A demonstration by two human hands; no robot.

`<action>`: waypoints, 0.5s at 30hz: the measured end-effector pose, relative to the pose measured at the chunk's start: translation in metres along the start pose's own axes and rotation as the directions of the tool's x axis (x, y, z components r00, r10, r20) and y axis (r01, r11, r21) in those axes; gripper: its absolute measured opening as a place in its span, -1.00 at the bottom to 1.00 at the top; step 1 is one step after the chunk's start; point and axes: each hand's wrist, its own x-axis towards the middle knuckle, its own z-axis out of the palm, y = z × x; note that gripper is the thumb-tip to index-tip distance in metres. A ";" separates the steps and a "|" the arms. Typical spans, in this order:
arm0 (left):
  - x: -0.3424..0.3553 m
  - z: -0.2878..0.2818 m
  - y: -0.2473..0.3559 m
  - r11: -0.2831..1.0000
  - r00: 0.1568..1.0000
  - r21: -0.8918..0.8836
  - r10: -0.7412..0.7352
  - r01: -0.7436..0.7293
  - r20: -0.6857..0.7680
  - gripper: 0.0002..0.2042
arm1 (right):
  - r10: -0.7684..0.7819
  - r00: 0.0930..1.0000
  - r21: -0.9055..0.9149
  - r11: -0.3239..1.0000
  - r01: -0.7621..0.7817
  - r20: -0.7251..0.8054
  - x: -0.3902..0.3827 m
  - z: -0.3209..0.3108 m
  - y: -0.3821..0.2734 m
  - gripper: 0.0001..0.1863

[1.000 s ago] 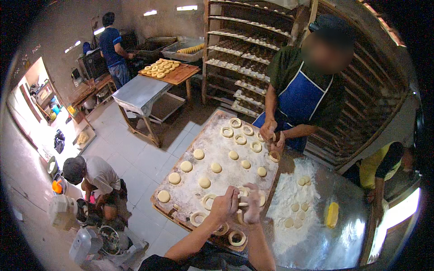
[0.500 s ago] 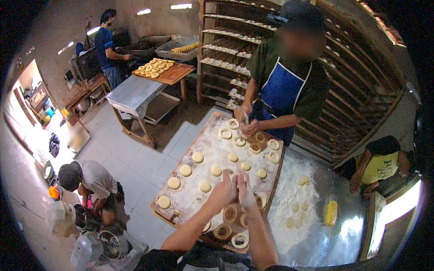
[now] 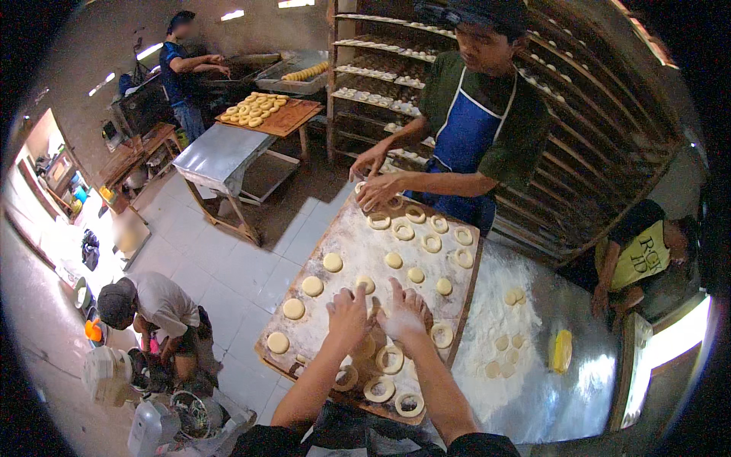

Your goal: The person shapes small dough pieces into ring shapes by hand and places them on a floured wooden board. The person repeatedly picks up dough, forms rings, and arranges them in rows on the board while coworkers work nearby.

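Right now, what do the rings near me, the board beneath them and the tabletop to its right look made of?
Rings: dough, seemingly; pale, rounded, matte. Board: likely wood, brown edges under white dusting. Tabletop: probably metal, smooth grey with bright glare.

Parted the left hand [image 3: 348, 314] and right hand [image 3: 403, 316], held close together half a second ago, and spread them side by side over the floured board [image 3: 316, 324], fingers pointing forward, with the left fingertips brought near a pale dough disc [image 3: 365, 285]. Across the board, shifted both of the aproned co-worker's hands [image 3: 381, 189] from the rings along the far edge to the far left corner, now at a dough ring [image 3: 359, 186] there. In the background, raised the blue-shirted person's forearms [image 3: 196, 62]; at right, turned the yellow shirt's front [image 3: 642, 255] into view since a second ago.
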 end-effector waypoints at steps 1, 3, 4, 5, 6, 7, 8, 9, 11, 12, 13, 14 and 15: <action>-0.001 -0.002 -0.005 0.998 0.995 -0.032 -0.053 0.051 -0.078 -0.53 | 0.041 0.998 0.053 0.998 -0.043 0.039 0.004 0.002 0.001 -0.16; -0.009 -0.004 -0.019 0.993 0.991 -0.036 -0.112 0.110 -0.069 -0.60 | -0.032 0.999 0.075 0.997 0.030 0.024 0.025 0.007 0.002 -0.41; -0.011 -0.004 -0.028 0.993 0.993 -0.005 -0.118 0.118 0.008 -0.64 | -0.047 0.998 0.061 0.997 0.044 0.039 0.035 0.012 -0.001 -0.46; -0.013 -0.002 -0.036 0.994 0.993 0.033 -0.110 0.109 0.032 -0.67 | -0.094 0.995 0.049 0.994 0.095 -0.021 0.044 0.019 -0.004 -0.52; -0.012 0.001 -0.041 0.998 0.998 -0.027 -0.053 0.053 -0.020 -0.75 | -0.085 0.996 0.030 0.996 0.086 -0.011 0.053 0.026 -0.008 -0.57; -0.008 0.005 -0.047 0.998 1.000 -0.062 0.004 -0.004 -0.002 -0.76 | -0.058 0.996 0.024 0.998 0.057 0.071 0.059 0.036 -0.016 -0.55; -0.003 0.007 -0.051 0.991 0.996 -0.104 0.087 -0.086 0.007 -0.76 | -0.094 0.994 0.008 0.996 0.094 0.061 0.070 0.042 -0.023 -0.53; 0.002 0.008 -0.050 0.984 0.988 -0.134 0.125 -0.113 0.085 -0.77 | -0.321 0.922 0.265 0.890 0.372 -0.216 0.068 0.048 -0.023 -0.44; 0.013 0.006 -0.038 0.807 0.927 -0.492 -0.175 0.327 0.331 -0.80 | -0.386 0.887 0.307 0.837 0.453 -0.255 0.073 0.050 -0.025 -0.50; 0.008 0.003 -0.023 0.873 0.983 -0.460 -0.097 0.159 0.156 -0.81 | -0.338 0.940 0.427 0.857 0.290 0.039 0.068 0.044 -0.016 -0.52; 0.000 -0.006 -0.010 0.927 0.999 -0.374 -0.024 0.036 0.037 -0.79 | -0.283 0.955 0.601 0.750 0.276 -0.085 0.052 0.033 0.000 -0.50; -0.004 -0.012 0.010 0.895 0.998 -0.445 0.033 -0.005 0.054 -0.76 | -0.196 0.980 0.674 0.719 0.169 -0.036 0.030 0.020 0.023 -0.50; -0.014 -0.021 0.032 0.857 0.995 -0.514 0.070 -0.024 0.070 -0.74 | -0.165 0.984 0.761 0.629 0.158 -0.067 -0.002 0.003 0.049 -0.50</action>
